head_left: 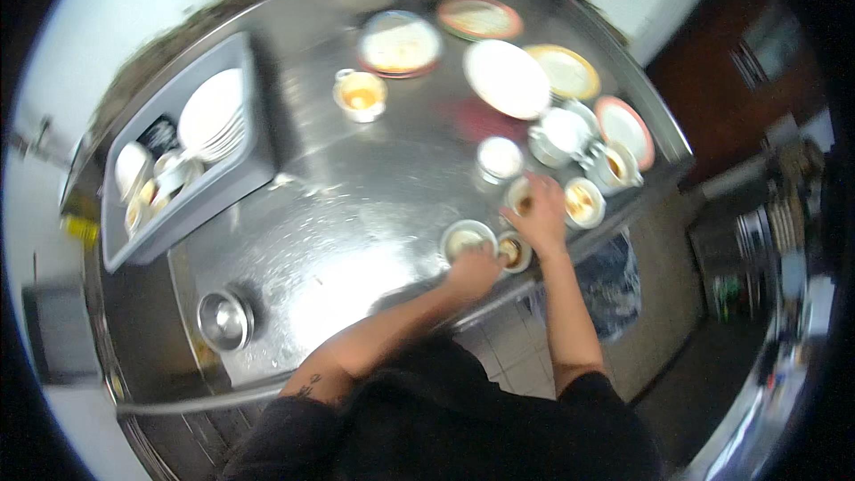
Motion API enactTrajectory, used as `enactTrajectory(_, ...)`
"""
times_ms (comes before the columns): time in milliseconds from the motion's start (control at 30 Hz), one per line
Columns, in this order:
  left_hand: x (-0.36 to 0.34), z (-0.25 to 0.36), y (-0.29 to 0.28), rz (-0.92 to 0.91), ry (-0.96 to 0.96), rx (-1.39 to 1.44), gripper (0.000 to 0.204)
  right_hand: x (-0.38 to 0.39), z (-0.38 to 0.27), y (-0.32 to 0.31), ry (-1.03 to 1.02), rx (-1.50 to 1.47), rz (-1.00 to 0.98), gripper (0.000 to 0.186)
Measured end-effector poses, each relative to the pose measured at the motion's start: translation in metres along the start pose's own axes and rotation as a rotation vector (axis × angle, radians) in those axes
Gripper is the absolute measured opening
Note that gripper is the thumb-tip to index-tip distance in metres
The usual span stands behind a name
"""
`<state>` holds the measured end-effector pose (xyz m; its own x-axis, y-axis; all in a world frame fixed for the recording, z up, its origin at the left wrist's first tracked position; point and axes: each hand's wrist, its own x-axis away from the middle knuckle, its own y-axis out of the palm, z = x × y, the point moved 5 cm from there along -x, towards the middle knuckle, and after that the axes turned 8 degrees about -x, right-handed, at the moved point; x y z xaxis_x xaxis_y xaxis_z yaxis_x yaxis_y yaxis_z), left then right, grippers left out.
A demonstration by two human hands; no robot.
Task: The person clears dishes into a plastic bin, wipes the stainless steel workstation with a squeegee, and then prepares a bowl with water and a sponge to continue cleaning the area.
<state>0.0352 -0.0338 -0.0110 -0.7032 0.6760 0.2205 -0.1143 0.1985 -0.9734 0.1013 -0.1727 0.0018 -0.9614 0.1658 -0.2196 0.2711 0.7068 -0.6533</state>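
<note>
- Steel table [356, 214] carries used crockery, mostly on its right half.
- Grey bus tub [258, 138] at left: a stack of white plates [212, 111] leaning on edge, plus several small cups [147, 183] at its near end.
- Near table edge: small white bowl [465, 238] with pale residue; touching its right side, a smaller brown-stained cup [513, 251].
- Just beyond: another small cup [519, 196] with brown contents, and a white cup [583, 202] holding tan liquid.
- Further right: white pitcher [616, 167] with dark liquid; white lidded pot [559, 135].
- Centre far: lone cup [360, 93] with orange-brown dregs.
- Back row: flat plates [506, 77], white and colour-rimmed, some overlapping.
- Small steel bowl [223, 319] at near left, apparently empty.
- Left hand [472, 272]: sits at the near rim of the small white bowl, fingers curled; firm grasp or mere contact — cannot tell.
- Right hand [541, 214]: fingers bent down over the cup with brown contents, touching its rim; grip hidden under the hand, cannot tell.
</note>
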Motion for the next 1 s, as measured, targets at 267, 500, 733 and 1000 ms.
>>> enactTrajectory(267, -0.028, -0.001, -0.028, 0.284, -0.076, 0.718, 0.026, -0.025, 0.053, -0.083, -0.058, 0.222, -0.074, 0.082)
enactTrajectory(500, 0.060, -0.112, -0.046, 0.361, -0.294, 1.480, 0.037, -0.019, 0.063, -0.072, -0.129, 0.223, -0.062, 0.078)
enactTrajectory(733, 0.253, -0.335, -0.102, 0.869, -0.637, 1.421, 0.032, 0.030, 0.007, -0.035, -0.084, 0.246, -0.088, 0.075)
enactTrajectory(1000, 0.409, -0.492, -0.090, 0.739, -0.962, 0.835, 0.037, 0.069, -0.106, 0.044, -0.084, 0.132, -0.202, 0.073)
